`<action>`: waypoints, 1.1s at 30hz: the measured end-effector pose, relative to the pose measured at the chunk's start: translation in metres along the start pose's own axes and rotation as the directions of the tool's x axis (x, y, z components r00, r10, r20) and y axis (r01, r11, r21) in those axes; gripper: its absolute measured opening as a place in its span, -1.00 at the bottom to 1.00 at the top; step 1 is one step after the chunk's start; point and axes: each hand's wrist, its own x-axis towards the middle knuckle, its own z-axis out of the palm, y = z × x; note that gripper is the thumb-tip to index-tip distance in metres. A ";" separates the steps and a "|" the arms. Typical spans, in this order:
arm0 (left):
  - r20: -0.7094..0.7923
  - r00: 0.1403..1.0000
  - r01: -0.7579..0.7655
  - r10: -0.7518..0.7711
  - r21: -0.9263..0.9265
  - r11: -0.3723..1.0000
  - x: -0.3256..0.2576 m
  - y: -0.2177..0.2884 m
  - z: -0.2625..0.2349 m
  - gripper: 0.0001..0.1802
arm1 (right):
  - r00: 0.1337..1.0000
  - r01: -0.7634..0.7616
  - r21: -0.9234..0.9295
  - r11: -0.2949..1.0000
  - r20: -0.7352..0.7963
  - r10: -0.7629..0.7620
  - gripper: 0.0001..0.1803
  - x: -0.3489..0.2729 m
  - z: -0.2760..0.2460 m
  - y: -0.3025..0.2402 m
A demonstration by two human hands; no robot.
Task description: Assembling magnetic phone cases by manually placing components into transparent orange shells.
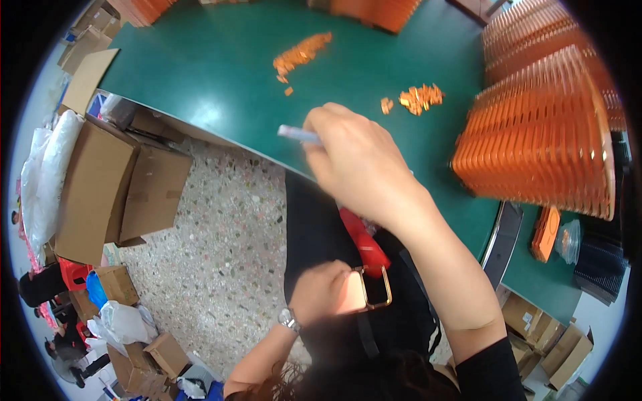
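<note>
My left hand (319, 291), with a silver watch at the wrist, grips an orange phone case (352, 292) low over my lap. A gold-edged rectangular opening shows at the case's right end. Raised above the table's near edge, my right hand (354, 157) is closed round a pale lavender stick-like tool (299, 134); its tip points left and is blurred. Beyond that hand, small orange pieces lie in a long pile (302, 56) and a shorter pile (421, 99) on the green table (221, 80). A red thing (364, 240) rests on my lap between my arms.
Tall stacks of orange cases (535, 140) stand at the table's right. Nearby lie a dark flat silver-edged thing (503, 240) and a single orange case (546, 234). Further stacks (374, 12) line the far edge. Cardboard boxes (100, 194) stand on the speckled floor at left.
</note>
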 end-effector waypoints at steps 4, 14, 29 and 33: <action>-0.042 0.997 -0.054 0.060 0.134 0.990 -0.002 0.001 -0.008 -0.87 | 0.984 0.077 0.313 0.947 0.130 -0.123 -0.89 -0.103 -0.034 -0.022; 0.237 0.971 -0.017 -0.019 0.149 0.989 0.021 0.056 0.017 -0.84 | 0.977 -0.027 0.197 0.980 0.211 -0.016 -0.85 -0.247 0.017 0.087; 0.209 0.977 -0.027 -0.045 0.327 0.944 0.021 0.061 0.036 -0.88 | 0.971 -0.059 0.058 0.997 0.237 0.044 -0.82 -0.262 0.035 0.093; 0.227 0.974 -0.127 0.025 0.447 0.885 0.019 0.054 0.043 -0.92 | 0.966 -0.051 0.140 0.989 0.258 0.013 -0.79 -0.269 0.039 0.103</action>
